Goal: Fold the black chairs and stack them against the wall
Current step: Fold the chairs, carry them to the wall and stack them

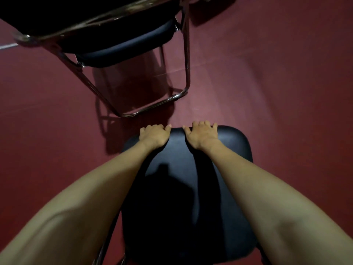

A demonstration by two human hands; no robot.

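Item 1: near black chair (183, 169). It stands on the floor directly below the person, in the lower middle of the view, and its padded surface faces up. A thin chrome tube (107, 238) of its frame shows at the lower left, under the left forearm. I cannot tell how far it is folded.

Item 2: left hand (153, 135). It grasps the far edge of the near chair's pad close to the left corner, with the fingers curled over the rim and the thumb lying on top.

Item 3: right hand (203, 133). It grasps the same far edge just beside the left hand. The knuckles are up, the fingers are hooked over the rim, and the thumb points inward. Both arms are bare and reach straight out over the pad.

Item 4: second black chair (124, 50). It stands unfolded at the upper left, apart from the near chair, on its chrome frame (186, 60). The seat is dark and cushioned, and the looped base bar rests on the floor.

Item 5: dark red floor (267, 73). It carries the shadows of both chairs, and a pale strip (7, 46) runs along the left border.
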